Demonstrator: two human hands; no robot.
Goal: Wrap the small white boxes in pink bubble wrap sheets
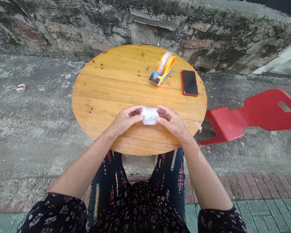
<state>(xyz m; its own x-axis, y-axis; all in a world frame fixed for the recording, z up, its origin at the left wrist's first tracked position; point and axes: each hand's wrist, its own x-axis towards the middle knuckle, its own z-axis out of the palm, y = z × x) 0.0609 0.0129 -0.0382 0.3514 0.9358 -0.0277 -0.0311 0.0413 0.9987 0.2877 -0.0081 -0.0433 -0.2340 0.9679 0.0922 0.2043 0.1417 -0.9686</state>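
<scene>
A small whitish packet in clear, shiny wrapping (pixel 149 116) is held between my two hands, over the front half of the round wooden table (pixel 106 94). My left hand (pixel 127 119) grips its left end, thumb in front and fingers behind. The right end is pinched in the same way by my right hand (pixel 170 119). What lies inside the wrapping cannot be made out. Beyond my hands, a yellow and blue tape dispenser (pixel 163 69) with a roll of clear tape rests on the table.
A phone in a red case (pixel 190 83) lies near the table's right edge. A strip of tape (pixel 199 127) sticks to the rim at the front right. To the right stands a red chair (pixel 254 113). Behind the table runs a stone wall (pixel 99 29). A small crumpled box (pixel 21 87) lies on the ground at left.
</scene>
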